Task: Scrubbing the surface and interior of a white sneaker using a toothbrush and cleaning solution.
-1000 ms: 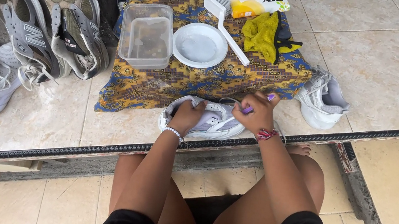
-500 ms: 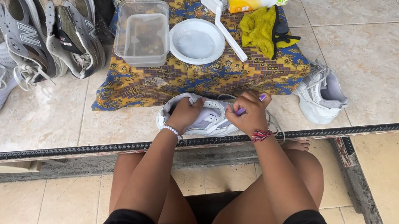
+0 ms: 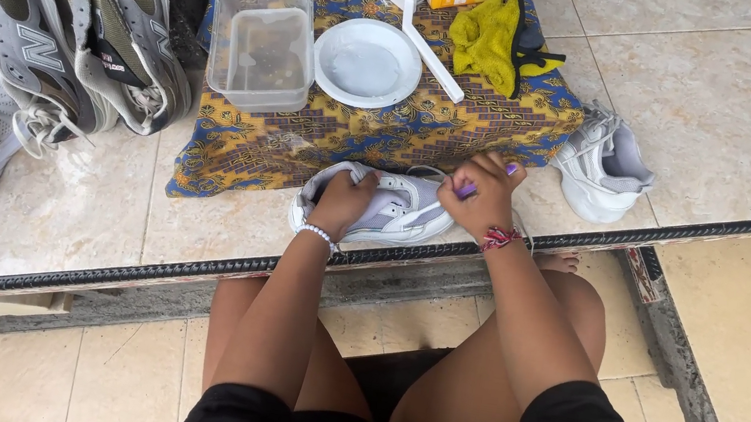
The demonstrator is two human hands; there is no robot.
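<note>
The shoe (image 3: 386, 208) lies on the tiled ledge at the cloth's (image 3: 357, 134) near edge, long axis left to right, directly under both hands. Left hand (image 3: 344, 201) is clamped on its left end; right hand (image 3: 482, 197) is closed on a small purple brush (image 3: 468, 190) at its right end. Behind: 1 clear tub (image 3: 261, 45) holding murky liquid and 1 white bowl (image 3: 367, 63), contents unclear.
</note>
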